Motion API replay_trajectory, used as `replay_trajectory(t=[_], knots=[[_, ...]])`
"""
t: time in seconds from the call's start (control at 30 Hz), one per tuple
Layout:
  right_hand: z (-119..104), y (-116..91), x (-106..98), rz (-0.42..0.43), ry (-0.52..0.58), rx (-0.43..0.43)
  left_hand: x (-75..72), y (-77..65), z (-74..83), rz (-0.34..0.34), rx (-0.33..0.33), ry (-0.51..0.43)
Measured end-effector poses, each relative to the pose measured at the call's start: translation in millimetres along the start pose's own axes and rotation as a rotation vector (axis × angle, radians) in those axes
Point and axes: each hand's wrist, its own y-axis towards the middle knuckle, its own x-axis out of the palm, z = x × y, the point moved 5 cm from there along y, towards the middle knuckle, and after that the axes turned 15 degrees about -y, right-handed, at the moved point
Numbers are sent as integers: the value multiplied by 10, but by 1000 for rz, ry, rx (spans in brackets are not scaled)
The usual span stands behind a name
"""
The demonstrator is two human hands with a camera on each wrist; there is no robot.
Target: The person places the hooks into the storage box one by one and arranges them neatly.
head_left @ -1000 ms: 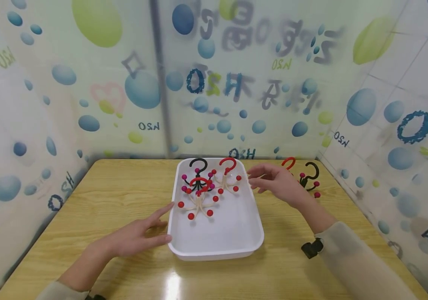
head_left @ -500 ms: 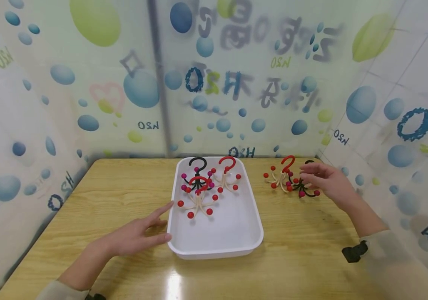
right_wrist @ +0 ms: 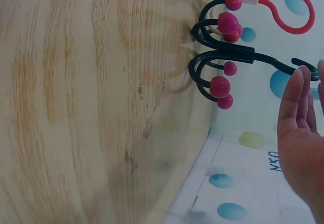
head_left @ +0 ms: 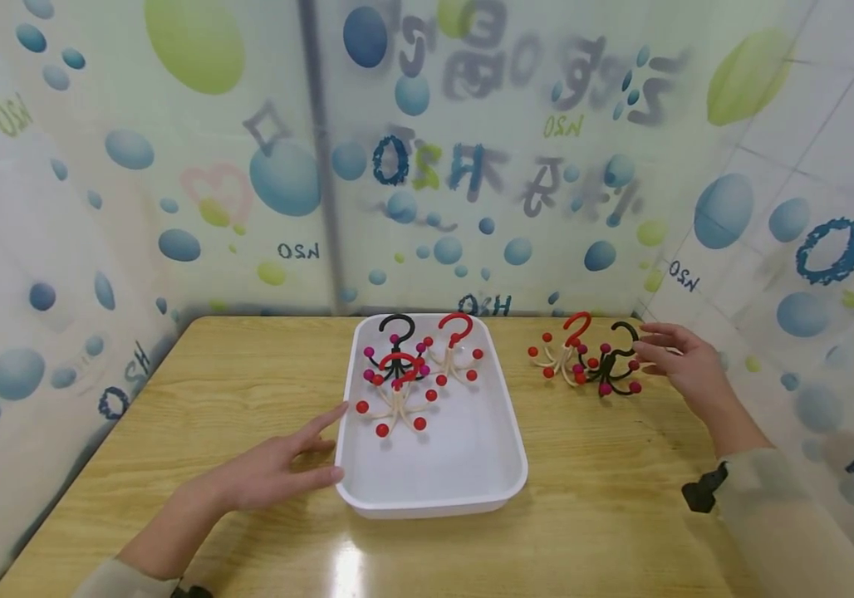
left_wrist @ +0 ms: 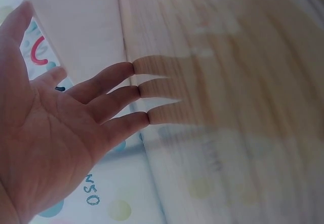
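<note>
My left hand [head_left: 270,476] touches the left rim of a white tray [head_left: 457,473] with its fingers spread; the left wrist view shows the fingertips on the wooden table. Inside the tray stand a black claw hanger [head_left: 395,353] with magenta ball tips and two cream ones with red hooks, the front cream hanger [head_left: 397,403] and the rear cream hanger [head_left: 451,357]. Right of the tray, another black claw hanger [head_left: 606,365] stands beside a cream claw hanger [head_left: 565,361]. My right hand [head_left: 684,363] has its fingertips at the black one's hook, fingers nearly straight; contact is unclear.
A wooden table [head_left: 247,365] carries everything. Printed curtains [head_left: 427,208] rise along its back and both sides. The two hangers at the right stand close together, prongs overlapping, near the back right corner.
My right hand has moved from the tray's right rim over to the black hanger at the right, then slightly further right to its hook. My left hand has stayed in place.
</note>
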Motion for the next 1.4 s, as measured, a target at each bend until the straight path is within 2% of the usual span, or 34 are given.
replay_trajectory(t=[0.23, 0.4, 0.5, 0.7, 0.83, 1.1, 1.4], knots=[[71, 78, 76, 28, 28, 44, 6, -4, 7, -7, 15, 1], [49, 68, 97, 36, 121, 29, 2, -8, 17, -4, 18, 5], [20, 71, 115, 44, 141, 25, -1, -8, 16, -1, 12, 3], [-1, 72, 105, 111, 137, 29, 3, -8, 7, -2, 5, -1], [-24, 37, 46, 152, 177, 10, 9, -10, 3, -6, 8, 3], [-38, -29, -112, 209, 126, 27, 13, -13, 8, -22, 20, -9], [-187, -178, -178, 197, 69, -5, 0, -1, 11, -12, 16, -10]])
